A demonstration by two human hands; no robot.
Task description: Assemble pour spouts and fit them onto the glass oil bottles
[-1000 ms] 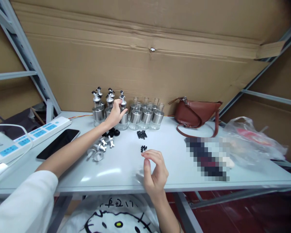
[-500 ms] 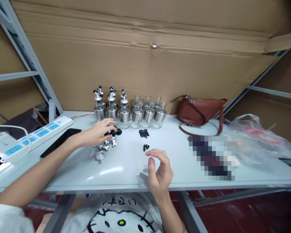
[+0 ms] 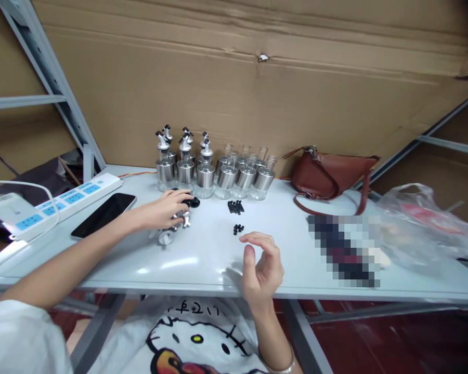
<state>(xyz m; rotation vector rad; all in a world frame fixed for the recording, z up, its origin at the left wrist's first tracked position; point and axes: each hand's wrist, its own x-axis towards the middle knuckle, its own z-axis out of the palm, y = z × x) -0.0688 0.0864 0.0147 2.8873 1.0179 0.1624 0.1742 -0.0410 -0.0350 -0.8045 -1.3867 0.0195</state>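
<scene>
**Left hand (image 3: 161,212) over black stoppers (image 3: 195,202) and silver spouts (image 3: 186,220), left of centre on a pale table (image 3: 203,265)**

The stoppers and loose spouts lie together, partly hidden by the hand. Its palm faces down, the forearm slanting in from the near left; the fingers are slightly bent and a little apart, and whether the tips pinch a piece I cannot tell. Just beyond stand bottles with spouts fitted (image 3: 205,177), and to their right open-necked bottles (image 3: 245,179), all banded in steel.

Right of the stoppers lie slim black pieces (image 3: 236,207), with small black caps (image 3: 238,229) nearer. The right hand (image 3: 262,267) hangs near those caps, holding nothing, fingers curled, thumb and forefinger parted.

The tabletop is smooth and glossy, catching light along its near side. A phone (image 3: 103,214) and a power strip (image 3: 68,201) lie at left; a brown bag (image 3: 312,176) and a clear plastic bag (image 3: 417,228) at right. Creased cardboard (image 3: 159,78) walls the far side, between grey metal posts (image 3: 54,80), above a dark red floor (image 3: 370,337).
</scene>
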